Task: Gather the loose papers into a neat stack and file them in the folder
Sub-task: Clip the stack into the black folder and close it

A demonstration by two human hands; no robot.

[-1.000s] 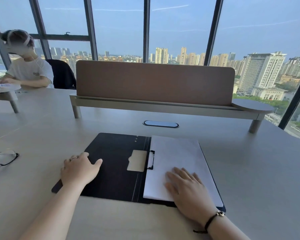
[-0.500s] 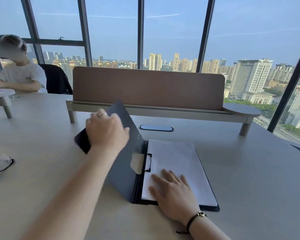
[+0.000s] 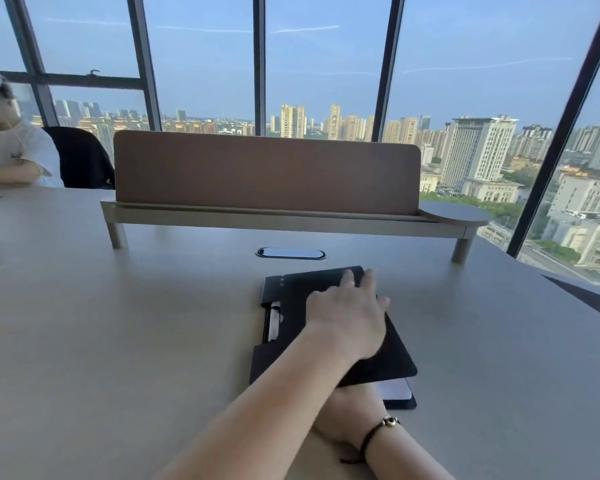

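Step in hand, judged: closing cover over filed sheets.

- Far left: seated person (image 3: 11, 150), dark chair (image 3: 80, 157).
- Grey table (image 3: 118, 323).
- Centre: black folder (image 3: 291, 299), cover nearly shut.
- Left hand (image 3: 350, 320), spread flat on cover; best pressed down evenly.
- Papers (image 3: 395, 389), inside, white corner showing near right.
- Right hand (image 3: 347, 420), mostly hidden under forearm; posture cannot be told.
- Far: brown divider (image 3: 267, 174), windows.

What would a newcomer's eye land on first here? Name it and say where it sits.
First, the left hand pressing the black folder cover down at the table's centre, white papers peeking out at its near corner. The right hand lies partly hidden beneath the left forearm. Behind, a brown desk divider fronts tall windows over a city skyline.
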